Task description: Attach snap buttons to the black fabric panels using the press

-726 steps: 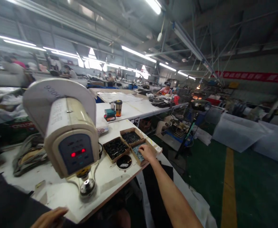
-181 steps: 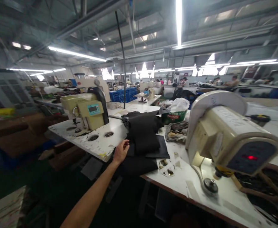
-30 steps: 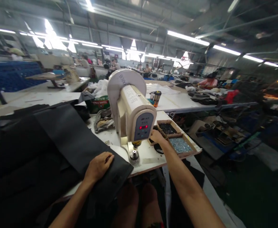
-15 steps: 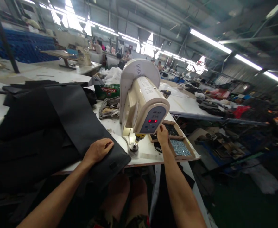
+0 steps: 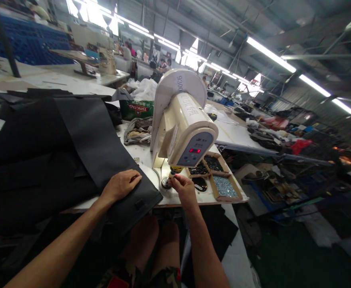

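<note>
A cream snap-fastening press (image 5: 183, 120) with a lit red display stands in front of me. My right hand (image 5: 186, 190) has its thumb and fingertips pinched together at the lower die (image 5: 165, 183), just under the press head. Whatever is between those fingertips is too small to make out. On the left, my left hand (image 5: 121, 185) is closed on a smooth black sheet (image 5: 85, 136), near its right end. A small dark square (image 5: 140, 205) shows on the sheet close to its corner. More black pieces (image 5: 28, 136) lie piled beneath and to the left.
Cardboard trays sit right of the press; one holds silvery small parts (image 5: 225, 186), another dark parts (image 5: 213, 163). A black round disc (image 5: 200, 184) lies beside them. Behind are a green carton (image 5: 137, 110) and a grey cloth bundle (image 5: 138, 131). People work at far tables.
My right hand has moved left from the parts trays to the press's lower die. My left hand stays on the black sheet. The view has shifted slightly.
</note>
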`<move>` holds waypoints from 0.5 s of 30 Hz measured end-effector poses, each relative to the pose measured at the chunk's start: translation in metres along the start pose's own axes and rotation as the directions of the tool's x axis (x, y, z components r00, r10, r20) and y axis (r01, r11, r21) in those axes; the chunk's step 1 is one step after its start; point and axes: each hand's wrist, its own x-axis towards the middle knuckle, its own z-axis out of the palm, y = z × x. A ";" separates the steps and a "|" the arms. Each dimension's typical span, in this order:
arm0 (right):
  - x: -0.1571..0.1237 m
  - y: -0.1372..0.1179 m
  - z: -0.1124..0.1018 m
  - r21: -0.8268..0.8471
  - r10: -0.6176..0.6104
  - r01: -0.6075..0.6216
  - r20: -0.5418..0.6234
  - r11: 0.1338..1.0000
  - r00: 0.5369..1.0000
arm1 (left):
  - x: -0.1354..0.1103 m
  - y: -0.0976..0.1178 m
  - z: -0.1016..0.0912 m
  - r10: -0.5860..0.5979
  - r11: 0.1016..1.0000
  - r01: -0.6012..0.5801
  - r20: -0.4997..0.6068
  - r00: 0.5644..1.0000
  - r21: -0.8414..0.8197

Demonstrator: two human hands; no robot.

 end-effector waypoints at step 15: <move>-0.036 0.005 0.033 0.614 0.169 -0.105 -0.046 0.782 0.985 | 0.005 -0.025 0.011 -0.085 0.983 0.092 0.049 0.995 -0.158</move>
